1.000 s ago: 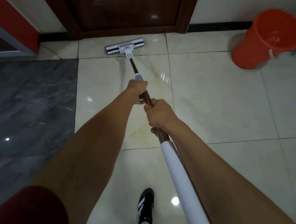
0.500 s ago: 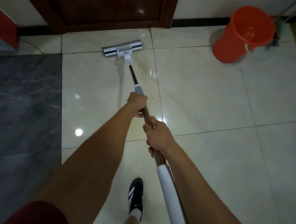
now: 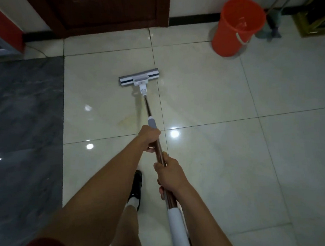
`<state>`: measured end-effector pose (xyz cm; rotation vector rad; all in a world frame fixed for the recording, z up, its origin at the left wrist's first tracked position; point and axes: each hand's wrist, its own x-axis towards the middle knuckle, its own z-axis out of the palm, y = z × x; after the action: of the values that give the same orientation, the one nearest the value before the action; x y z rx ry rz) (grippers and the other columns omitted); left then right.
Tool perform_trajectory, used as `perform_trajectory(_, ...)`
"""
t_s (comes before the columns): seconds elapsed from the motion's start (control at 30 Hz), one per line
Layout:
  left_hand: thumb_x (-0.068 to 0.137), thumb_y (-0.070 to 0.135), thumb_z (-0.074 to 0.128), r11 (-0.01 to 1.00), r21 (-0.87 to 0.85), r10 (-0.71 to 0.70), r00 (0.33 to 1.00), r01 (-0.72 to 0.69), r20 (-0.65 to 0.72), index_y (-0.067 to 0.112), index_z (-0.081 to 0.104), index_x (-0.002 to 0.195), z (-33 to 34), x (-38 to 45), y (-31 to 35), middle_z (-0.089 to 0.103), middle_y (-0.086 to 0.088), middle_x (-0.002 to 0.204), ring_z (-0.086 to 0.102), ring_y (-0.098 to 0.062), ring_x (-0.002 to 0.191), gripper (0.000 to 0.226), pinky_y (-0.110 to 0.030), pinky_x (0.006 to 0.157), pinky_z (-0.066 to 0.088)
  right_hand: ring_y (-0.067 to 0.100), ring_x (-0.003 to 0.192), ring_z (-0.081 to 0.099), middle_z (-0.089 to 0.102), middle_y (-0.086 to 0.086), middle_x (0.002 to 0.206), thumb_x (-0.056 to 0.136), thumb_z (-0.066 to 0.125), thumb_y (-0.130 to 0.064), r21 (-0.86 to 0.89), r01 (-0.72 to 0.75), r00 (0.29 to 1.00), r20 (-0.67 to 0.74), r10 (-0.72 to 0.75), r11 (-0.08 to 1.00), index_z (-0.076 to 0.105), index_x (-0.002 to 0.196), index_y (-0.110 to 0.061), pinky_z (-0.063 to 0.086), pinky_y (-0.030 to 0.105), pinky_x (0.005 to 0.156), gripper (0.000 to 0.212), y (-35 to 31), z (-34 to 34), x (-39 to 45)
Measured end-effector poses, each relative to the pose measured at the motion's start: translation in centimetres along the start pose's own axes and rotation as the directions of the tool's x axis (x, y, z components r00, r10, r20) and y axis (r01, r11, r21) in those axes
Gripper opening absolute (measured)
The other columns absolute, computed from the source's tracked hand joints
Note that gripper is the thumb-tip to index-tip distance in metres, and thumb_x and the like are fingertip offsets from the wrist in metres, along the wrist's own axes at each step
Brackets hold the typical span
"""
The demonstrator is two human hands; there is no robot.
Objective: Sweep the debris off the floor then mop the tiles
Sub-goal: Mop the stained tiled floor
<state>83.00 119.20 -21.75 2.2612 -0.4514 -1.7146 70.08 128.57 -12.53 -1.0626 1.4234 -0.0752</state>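
Note:
A flat mop with a white and grey head lies on the cream floor tiles ahead of me. Its brown metal pole runs back toward me and ends in a white grip. My left hand grips the pole just below a grey collar. My right hand grips it lower down, nearer my body. A faint yellowish stain marks the tile left of the pole.
An orange bucket stands at the back right beside a broom and a dustpan. A dark wooden door closes the far wall. Grey marble flooring lies to the left. My black shoe is under my arms.
The mop head has slid back from the door toward me across the tile. My view has pulled back with it, and both hands keep their hold on the pole.

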Motion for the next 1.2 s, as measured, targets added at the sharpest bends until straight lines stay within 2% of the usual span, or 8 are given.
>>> perform_trajectory(0.23, 0.094, 0.020, 0.063, 0.997, 0.000, -0.076, 0.997, 0.076, -0.018, 0.000, 0.063, 0.099, 11.6, -9.0, -8.1, 0.066, -0.015, 0.075, 0.065, -0.025, 0.059, 0.021, -0.030, 0.041, 0.052, 0.014, 0.043, 0.052, 0.055, 0.008, 0.075, 0.098, 0.045, -0.021, -0.012, -0.035, 0.996, 0.085, 0.036, 0.999, 0.054, 0.115, -0.021, 0.047, 0.026, 0.043, 0.019, 10.6, -6.6, -11.6)
perform_trajectory(0.4, 0.093, 0.020, 0.064, 0.990, -0.138, -0.050, 0.997, 0.042, -0.056, 0.002, 0.061, 0.098, 15.9, -11.8, -9.6, 0.066, -0.015, 0.078, 0.064, -0.025, 0.060, 0.019, -0.025, 0.039, 0.048, 0.014, 0.062, 0.058, 0.060, -0.003, 0.080, 0.102, 0.045, -0.027, -0.036, 0.002, 0.997, 0.080, 0.001, 0.999, 0.054, 0.124, -0.034, 0.052, 0.031, 0.061, 0.025, 13.1, -9.8, -14.1)
perform_trajectory(0.5, 0.093, 0.021, 0.064, 0.978, -0.211, -0.015, 0.995, -0.006, -0.099, 0.002, 0.062, 0.100, 16.4, -11.2, -7.4, 0.066, -0.016, 0.078, 0.064, -0.026, 0.060, 0.020, -0.026, 0.038, 0.048, 0.005, 0.069, 0.059, 0.063, -0.005, 0.088, 0.104, 0.047, -0.029, -0.112, 0.055, 0.997, 0.050, -0.050, 0.992, 0.055, 0.131, -0.029, 0.044, 0.010, 0.057, 0.029, 12.0, -11.9, -12.3)
perform_trajectory(0.57, 0.094, 0.021, 0.065, 0.971, -0.235, 0.009, 0.991, -0.040, -0.132, 0.000, 0.062, 0.103, 16.3, -10.2, -5.7, 0.067, -0.017, 0.079, 0.066, -0.027, 0.060, 0.023, -0.025, 0.037, 0.048, 0.002, 0.066, 0.056, 0.060, -0.005, 0.087, 0.104, 0.048, -0.031, -0.171, 0.075, 0.997, 0.045, -0.068, 0.982, 0.054, 0.133, -0.024, 0.040, 0.006, 0.049, 0.030, 10.6, -13.3, -10.5)
perform_trajectory(0.7, 0.095, 0.020, 0.063, 0.948, -0.311, 0.028, 0.989, -0.072, -0.144, -0.002, 0.062, 0.110, 16.1, -7.6, -1.8, 0.069, -0.020, 0.089, 0.066, -0.027, 0.065, 0.026, -0.029, 0.043, 0.051, 0.010, 0.054, 0.057, 0.061, 0.003, 0.081, 0.104, 0.048, -0.031, -0.226, 0.068, 0.996, 0.076, -0.052, 0.972, 0.054, 0.133, -0.021, 0.044, 0.021, 0.046, 0.032, 7.4, -15.8, -6.4)
perform_trajectory(0.8, 0.094, 0.018, 0.065, 0.927, -0.365, 0.036, 0.989, -0.088, -0.147, -0.004, 0.061, 0.113, 15.5, -4.8, 1.7, 0.070, -0.024, 0.095, 0.067, -0.028, 0.066, 0.029, -0.032, 0.045, 0.053, 0.009, 0.040, 0.052, 0.057, 0.004, 0.074, 0.104, 0.047, -0.029, -0.250, 0.057, 0.996, 0.085, -0.037, 0.967, 0.058, 0.124, -0.016, 0.042, 0.019, 0.036, 0.026, 5.0, -17.8, -2.3)
perform_trajectory(1.07, 0.094, 0.020, 0.066, 0.908, -0.412, -0.021, 0.976, -0.072, -0.217, -0.004, 0.063, 0.112, 14.0, 1.1, 10.5, 0.070, -0.018, 0.082, 0.067, -0.025, 0.057, 0.031, -0.030, 0.040, 0.051, 0.022, 0.055, 0.059, 0.061, 0.009, 0.090, 0.103, 0.044, -0.032, -0.371, 0.073, 0.985, 0.174, -0.008, 0.926, 0.055, 0.121, -0.015, 0.062, 0.044, 0.063, 0.027, -1.6, -22.2, 6.5)
perform_trajectory(1.2, 0.095, 0.019, 0.064, 0.915, -0.404, -0.068, 0.983, -0.008, -0.172, -0.002, 0.061, 0.112, 16.1, 0.7, 11.9, 0.069, -0.018, 0.087, 0.067, -0.026, 0.063, 0.028, -0.032, 0.042, 0.053, 0.020, 0.046, 0.058, 0.061, 0.010, 0.091, 0.103, 0.042, -0.029, -0.402, 0.034, 0.979, 0.197, 0.050, 0.915, 0.051, 0.126, -0.019, 0.055, 0.031, 0.046, 0.027, -1.5, -24.9, 6.6)
